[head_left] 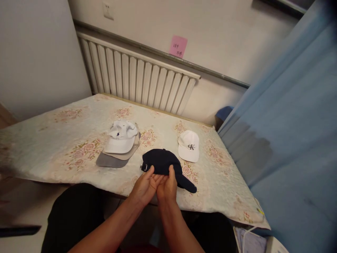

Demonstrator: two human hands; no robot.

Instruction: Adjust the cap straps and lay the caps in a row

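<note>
Holds a dark blue cap (161, 159) by its lower edge with the left hand (144, 184) and the right hand (167, 186), over the near part of the worktop (37, 140). Has the fingers bent close on this edge, both thumbs on the near side. Points the brim (187, 183) to the right, the metal buckle (144, 167) to the left. At left, a top white cap (121, 140) with small dark emblem, over a beige cap (127, 154) and a grey cap (112, 161). At right, a lettered white cap (187, 142), with "CK" in black. On the wall (213, 45), pink paper (178, 46) with handwriting, too small to read surely.
</note>
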